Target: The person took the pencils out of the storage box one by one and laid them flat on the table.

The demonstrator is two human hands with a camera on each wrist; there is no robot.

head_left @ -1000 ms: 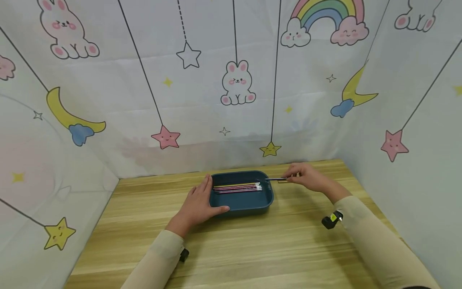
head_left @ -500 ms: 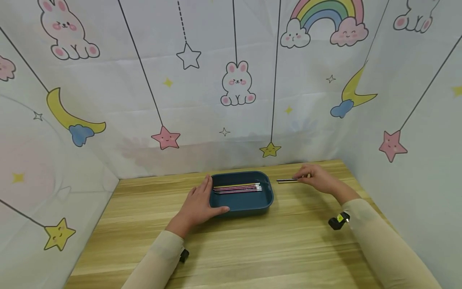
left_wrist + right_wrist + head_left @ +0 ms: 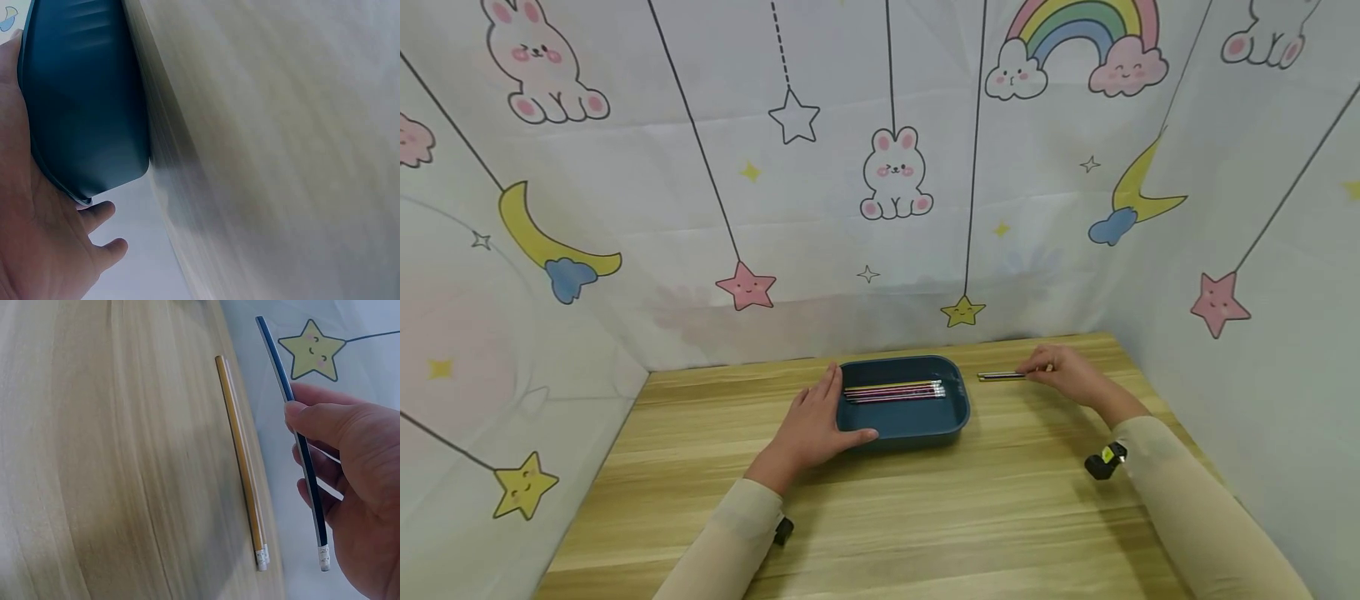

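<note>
My left hand (image 3: pixel 812 421) rests against the left end of a dark teal tray (image 3: pixel 910 427), thumb along its near rim and fingers straight at its far left side. In the left wrist view, the palm lies by the tray's outer wall (image 3: pixel 81 106). Several pencils (image 3: pixel 891 392) lie side by side in the tray, their eraser ends to the right. To the right of the tray, my right hand (image 3: pixel 1063 377) pinches a dark blue pencil (image 3: pixel 309 469) between thumb and fingers. Beside it on the table lies a yellow pencil (image 3: pixel 240 459), with a pale strip along its edge.
The wooden table (image 3: pixel 887 517) runs back to a white cloth (image 3: pixel 820 225) printed with rabbits, stars and moons. Cloth walls also stand at the left and right. A small black camera (image 3: pixel 1105 461) sits at my right wrist.
My right hand has moved right with the dark blue pencil, whose end overlapped the tray's right rim a second ago. My left hand and the tray have stayed put.
</note>
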